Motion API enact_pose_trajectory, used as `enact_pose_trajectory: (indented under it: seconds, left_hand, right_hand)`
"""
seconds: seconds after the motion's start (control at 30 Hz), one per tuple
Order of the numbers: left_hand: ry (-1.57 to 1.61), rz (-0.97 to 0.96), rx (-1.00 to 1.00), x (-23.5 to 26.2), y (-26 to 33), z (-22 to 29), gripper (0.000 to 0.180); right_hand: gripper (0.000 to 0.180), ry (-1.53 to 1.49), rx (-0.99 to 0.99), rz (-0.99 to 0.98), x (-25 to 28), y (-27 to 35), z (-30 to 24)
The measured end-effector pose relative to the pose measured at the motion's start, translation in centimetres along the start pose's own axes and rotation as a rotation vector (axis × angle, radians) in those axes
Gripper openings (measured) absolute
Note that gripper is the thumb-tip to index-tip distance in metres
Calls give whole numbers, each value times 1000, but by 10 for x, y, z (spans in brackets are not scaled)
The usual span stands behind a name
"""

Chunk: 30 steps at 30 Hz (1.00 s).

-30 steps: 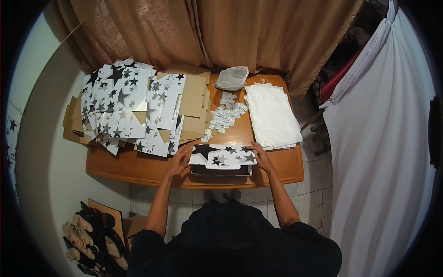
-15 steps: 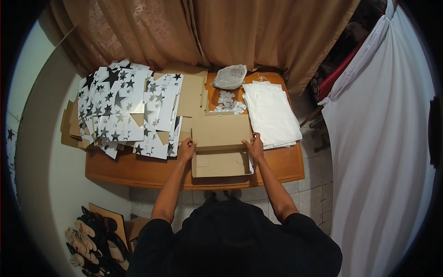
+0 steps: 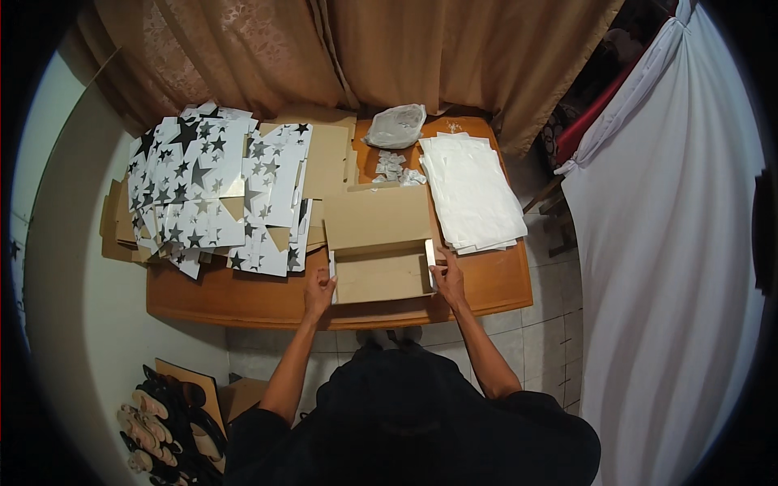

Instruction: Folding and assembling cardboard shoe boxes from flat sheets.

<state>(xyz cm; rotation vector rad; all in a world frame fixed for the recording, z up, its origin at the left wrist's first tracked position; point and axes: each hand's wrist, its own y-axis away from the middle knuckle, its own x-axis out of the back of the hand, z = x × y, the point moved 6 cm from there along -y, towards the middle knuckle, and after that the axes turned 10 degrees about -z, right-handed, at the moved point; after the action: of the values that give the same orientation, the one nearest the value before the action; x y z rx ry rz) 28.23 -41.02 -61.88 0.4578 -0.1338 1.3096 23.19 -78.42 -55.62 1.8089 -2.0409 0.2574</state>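
Note:
An open cardboard box (image 3: 381, 282), brown inside, lies near the front edge of the table, its hinged lid (image 3: 377, 220) raised toward the far side. My left hand (image 3: 319, 293) grips the left side wall by the near corner, fingers bent. At the opposite wall, my right hand (image 3: 447, 279) has its fingers closed around the right side, next to a white outer panel (image 3: 430, 254). The bottom of the box shows bare brown card. Parts of both hands' fingers are hidden behind the walls.
Left on the wooden table (image 3: 231, 301) lies a heap of star-printed card sheets (image 3: 203, 182). Behind the box are small clear packets (image 3: 391, 166) and a plastic bag (image 3: 395, 126). A stack of white paper sheets (image 3: 474, 194) sits to the right. Shoes (image 3: 146, 421) stand at lower left.
Both hands have slid nearer to me along the box sides, from the lid area to the side walls. The lid has tilted back, and the side walls stand more upright.

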Motion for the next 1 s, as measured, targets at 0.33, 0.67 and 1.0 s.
enact_pose_trajectory:
  seconds: [0.33,0.67,1.0]
  left_hand:
    - [25,-56,-114,-2,17,27,46]
    - [-185,-161,-256,-12,42,39,58]
    - [-275,-57,-288,-9,36,28,55]
  right_hand:
    - [58,193,120,-154,-6,3,6]
    - [79,474,228,-119,-11,14,3]
    - [73,521,197,-94,-21,18,-9]
